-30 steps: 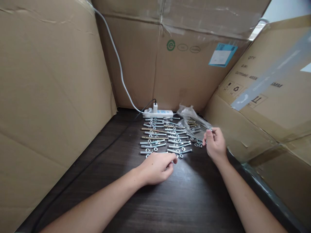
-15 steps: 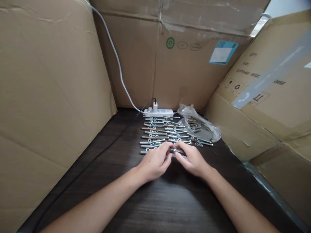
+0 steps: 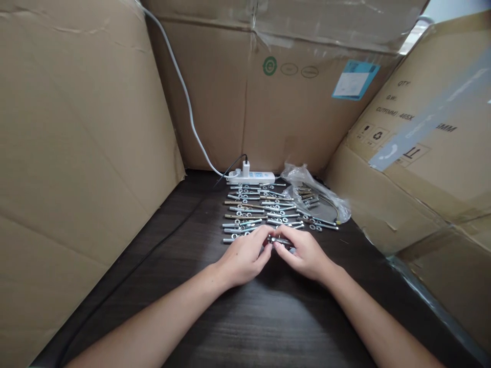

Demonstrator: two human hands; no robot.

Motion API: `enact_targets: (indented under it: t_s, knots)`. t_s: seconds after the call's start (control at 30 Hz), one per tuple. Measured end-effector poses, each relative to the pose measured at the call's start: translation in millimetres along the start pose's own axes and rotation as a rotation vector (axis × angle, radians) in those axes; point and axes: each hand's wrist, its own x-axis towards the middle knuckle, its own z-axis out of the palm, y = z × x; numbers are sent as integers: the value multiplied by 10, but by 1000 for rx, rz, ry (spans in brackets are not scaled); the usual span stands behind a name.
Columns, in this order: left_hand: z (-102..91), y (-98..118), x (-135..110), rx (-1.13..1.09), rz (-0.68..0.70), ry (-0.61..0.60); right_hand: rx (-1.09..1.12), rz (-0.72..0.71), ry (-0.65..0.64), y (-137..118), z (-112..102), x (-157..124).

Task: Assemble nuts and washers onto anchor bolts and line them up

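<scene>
rows of bolts (image 3: 261,212) lie on the table (image 3: 268,317), a power strip (image 3: 251,177) behind them, a plastic bag (image 3: 318,197) to their right; cardboard boxes (image 3: 76,143) stand left, behind, right.

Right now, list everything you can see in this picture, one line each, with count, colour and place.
bolts and washers: many, too small to count, silver, a few brownish, laid in rows on the table beyond the hands
held bolt: one, silver, pinched between the fingertips of both hands at the near end of the rows
plastic bag: one, clear, right of the rows, with more metal parts inside
power strip: one, white, behind the rows against the back box, with a plug in it
white cable: one, runs from the strip up the back box
cardboard boxes: three, brown, at left, back and right
table: one, dark wood grain
left hand: on the bolt's left end
right hand: on its right end
</scene>
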Motion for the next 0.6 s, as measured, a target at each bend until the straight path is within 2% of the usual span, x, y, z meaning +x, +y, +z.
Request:
enact_targets:
  t_s: [0.6]
  knots:
    - [11, -72, 33, 20, -35, 32, 22, 89, -46, 22, 41, -20]
